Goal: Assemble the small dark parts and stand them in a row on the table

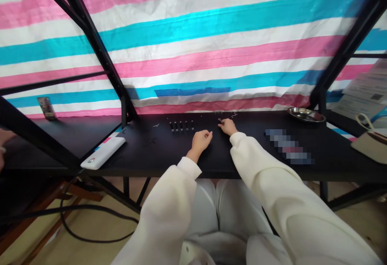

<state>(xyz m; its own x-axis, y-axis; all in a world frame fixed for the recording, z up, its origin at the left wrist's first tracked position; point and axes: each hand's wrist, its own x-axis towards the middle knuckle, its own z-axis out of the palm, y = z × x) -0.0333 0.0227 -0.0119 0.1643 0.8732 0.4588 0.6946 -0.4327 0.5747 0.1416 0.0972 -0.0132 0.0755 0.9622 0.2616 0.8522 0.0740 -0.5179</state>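
Note:
Above the black tabletop point(145, 152), my left hand point(201, 141) is closed in a loose pinch; whatever its fingertips hold is too small to make out. My right hand point(228, 127) is a little further forward and to the right, its fingers closed on a small dark piece point(220, 120) low over the table. Left of my hands, several small black cylinders with pale ends point(181, 125) stand in a row. Just beyond my right hand lies a row of tiny pieces point(217, 112), too small to identify. Thin white scraps point(234, 114) lie nearby.
A shiny metal dish point(306, 114) sits at the back right, near a blurred-out item point(288, 146). On the left lies a white box-shaped device point(103, 153). Black frame posts point(104, 61) flank the table. Another person's hand point(6, 137) shows at the far left.

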